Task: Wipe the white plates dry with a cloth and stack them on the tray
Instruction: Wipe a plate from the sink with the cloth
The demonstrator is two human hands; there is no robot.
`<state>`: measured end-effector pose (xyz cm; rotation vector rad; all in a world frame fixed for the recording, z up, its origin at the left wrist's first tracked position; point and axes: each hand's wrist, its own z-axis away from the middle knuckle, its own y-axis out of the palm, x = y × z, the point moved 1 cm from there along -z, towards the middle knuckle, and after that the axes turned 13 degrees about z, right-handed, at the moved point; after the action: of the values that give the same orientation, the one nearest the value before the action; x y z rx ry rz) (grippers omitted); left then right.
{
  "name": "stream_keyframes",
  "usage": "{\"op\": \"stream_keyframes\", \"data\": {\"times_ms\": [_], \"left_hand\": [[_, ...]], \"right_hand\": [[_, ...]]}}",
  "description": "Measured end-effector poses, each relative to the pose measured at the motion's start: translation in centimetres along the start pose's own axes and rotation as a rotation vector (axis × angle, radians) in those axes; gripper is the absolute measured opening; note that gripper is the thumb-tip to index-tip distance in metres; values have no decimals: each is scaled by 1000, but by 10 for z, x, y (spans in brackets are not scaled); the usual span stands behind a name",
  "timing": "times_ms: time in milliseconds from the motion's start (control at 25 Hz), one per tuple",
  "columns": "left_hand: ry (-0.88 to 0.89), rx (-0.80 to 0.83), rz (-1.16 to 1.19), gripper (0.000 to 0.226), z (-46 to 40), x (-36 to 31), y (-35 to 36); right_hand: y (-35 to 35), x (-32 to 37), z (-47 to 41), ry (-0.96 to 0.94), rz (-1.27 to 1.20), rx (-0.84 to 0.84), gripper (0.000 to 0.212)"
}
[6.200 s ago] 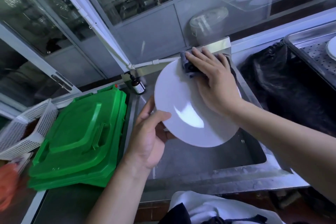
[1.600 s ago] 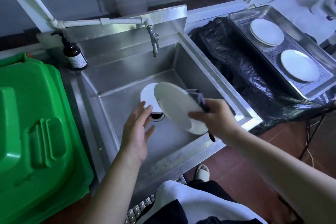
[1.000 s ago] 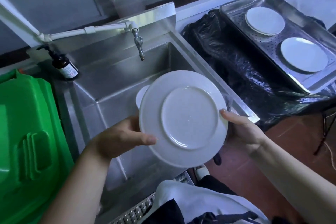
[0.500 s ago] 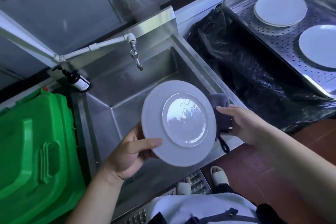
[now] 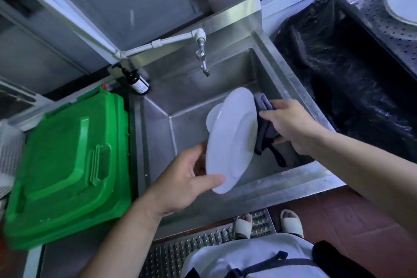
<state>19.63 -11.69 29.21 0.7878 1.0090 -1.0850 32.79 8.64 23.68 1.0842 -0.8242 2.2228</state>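
Note:
My left hand point(image 5: 187, 178) grips the lower rim of a white plate point(image 5: 232, 137), held nearly on edge over the steel sink point(image 5: 225, 189), thumb across its near face. My right hand point(image 5: 291, 124) holds a dark grey cloth point(image 5: 265, 119) against the plate's far side; a strap of the cloth hangs below. Another white plate point(image 5: 212, 117) lies in the sink behind, mostly hidden. The perforated steel tray point(image 5: 383, 36) at the upper right carries a white plate point(image 5: 404, 0), cut by the frame edge.
A tap point(image 5: 203, 58) juts over the sink's back wall. A brown pump bottle point(image 5: 136, 81) stands at the sink's back left corner. Green plastic lids point(image 5: 67, 165) lie left of the sink. Black plastic sheeting point(image 5: 338, 79) covers the counter between sink and tray.
The plate has turned from facing me to nearly edge-on. My right hand has brought the cloth against its far side. The camera has tilted, so the tray has slid toward the upper right.

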Motion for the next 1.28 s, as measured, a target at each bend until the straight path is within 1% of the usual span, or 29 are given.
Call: {"op": "stream_keyframes", "data": {"times_ms": [120,200,240,320,360,440,480,640,760,880,960,1040,1160,1200,1280], "left_hand": [[71,-91,13,51,5,-15,-4],[87,-132,47,50,7,-18,-4],[92,-156,70,50,6,-20,-3],[99,-189,114,48,3,-23,0],[100,-192,137,45,2,-24,0],[107,-188,194,40,-1,-23,2],[112,-185,223,42,-3,-21,2],[153,-207,341,48,-8,-11,4],[148,-174,461,56,-7,-1,6],[108,-96,743,64,-7,6,11],[87,-101,862,65,-9,9,16],[20,-186,919,65,-13,12,20],[-54,-279,927,69,-17,19,22],[-49,-288,914,68,-18,20,22],[-10,-274,888,58,-19,21,20]], "right_hand": [[12,30,5,-214,36,-62,21],[19,48,16,-356,118,-110,18],[21,55,21,-421,168,-142,22],[22,67,38,-571,252,-215,44],[24,72,45,-645,272,-237,52],[30,73,55,-775,318,-250,59],[34,70,60,-832,356,-249,61],[46,46,73,-1047,487,-157,62],[51,26,76,-1108,540,-126,58],[49,15,76,-1145,580,-108,51],[45,10,75,-1198,632,-90,54],[39,4,75,-1263,685,-70,55],[27,-5,75,-1355,765,-8,56],[21,-9,73,-1374,780,15,58],[6,-18,70,-1407,800,53,57]]}}
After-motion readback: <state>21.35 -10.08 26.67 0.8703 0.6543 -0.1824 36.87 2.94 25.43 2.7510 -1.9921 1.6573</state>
